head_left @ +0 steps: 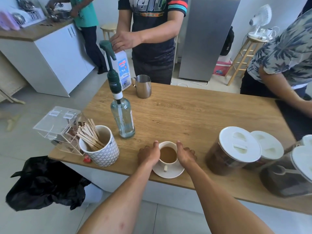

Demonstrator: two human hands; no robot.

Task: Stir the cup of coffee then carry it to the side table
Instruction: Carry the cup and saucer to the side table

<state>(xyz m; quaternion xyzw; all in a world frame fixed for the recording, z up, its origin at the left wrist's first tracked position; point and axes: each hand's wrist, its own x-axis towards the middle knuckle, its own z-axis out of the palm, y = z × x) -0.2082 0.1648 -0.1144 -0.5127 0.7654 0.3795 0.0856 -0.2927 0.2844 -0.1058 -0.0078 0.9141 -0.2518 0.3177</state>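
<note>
A white cup of milky coffee (167,154) stands on a white saucer (168,173) near the front edge of the wooden table (194,112), its handle towards me. My left hand (148,155) cups the cup's left side and my right hand (185,155) cups its right side, fingers wrapped around the wall. A patterned white mug holding several wooden stir sticks (92,134) stands left of the cup.
A glass syrup bottle with a green pump (122,115) stands behind the cup. Further back are a steel milk jug (143,88) and a milk carton (122,71) under another person's hand. Lidded jars (234,151) crowd the right. A clear acrylic box (59,127) sits left.
</note>
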